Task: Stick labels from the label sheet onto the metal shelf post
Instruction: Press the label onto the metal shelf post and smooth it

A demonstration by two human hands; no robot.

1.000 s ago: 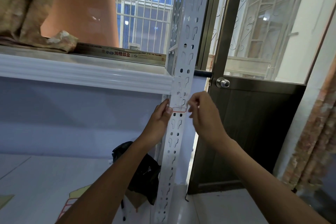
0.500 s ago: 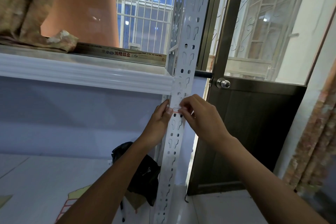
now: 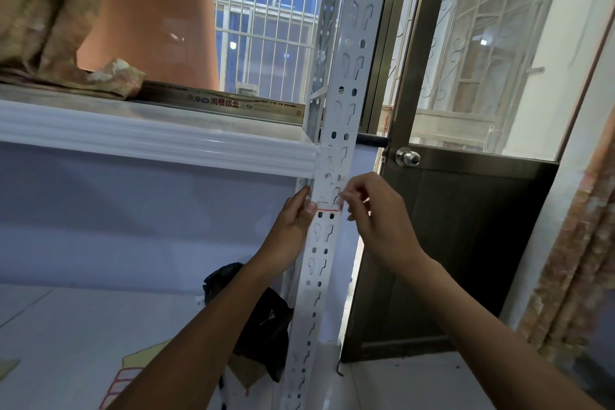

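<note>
**Label held flat against the post, just under the shelf edge**

You stood facing the white metal shelf post [image 3: 336,156], a slotted upright running from the floor up past the top of the view, with the white shelf [image 3: 156,140] joining it from the left. A dark door with glass above [image 3: 466,243] stood just to the right of the post, and a black bag [image 3: 256,316] lay on the lower shelf near its foot.

Both your arms reached up to the same spot on the post, just below the shelf edge. Your left hand [image 3: 293,220] sat against the post's left edge, thumb pressed onto the face, probably to pin that end of the label so it would not slide or skew. Your right hand [image 3: 376,220] was at the post's right edge, its grip pinched closed with the fingertips [image 3: 346,201] on the label's right end, most likely drawing it taut before pressing it down.

The label [image 3: 328,206], a small white rectangle with a thin red border, lay across the face of the post between your two hands, covering part of a keyhole slot. I could not tell whether its right end was fully stuck yet.

The label sheet itself was not clearly in view.
</note>
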